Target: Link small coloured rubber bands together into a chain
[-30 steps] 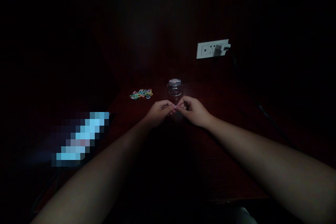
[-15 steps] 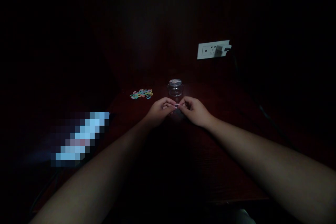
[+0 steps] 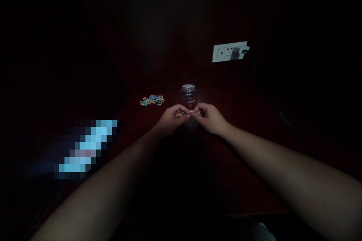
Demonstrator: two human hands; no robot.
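Note:
Between my two hands is a small pink hair tie [image 3: 190, 113], a ring held just in front of the jar. My left hand [image 3: 174, 118] pinches its left side between thumb and fingers. On the other side, the thumb and fingers of my right hand [image 3: 209, 118] are closed on it, the thumb lying over part of the ring. A clear lidded jar [image 3: 189, 96] stands upright right behind my fingertips. To the left of the jar lies a loose pile of several coloured hair ties [image 3: 152, 100].
A lit, pixelated screen [image 3: 90, 147] is at the left, beside my left forearm. On the wall at the back right is a white socket plate [image 3: 223, 53] with a plug [image 3: 240, 50] in it. The dark red table [image 3: 249, 128] has a cable [image 3: 285, 119] at its right.
The pink hair tie has turned, and my right thumb now covers more of it. Both hands stay almost in place. The pile and jar have not moved on the table.

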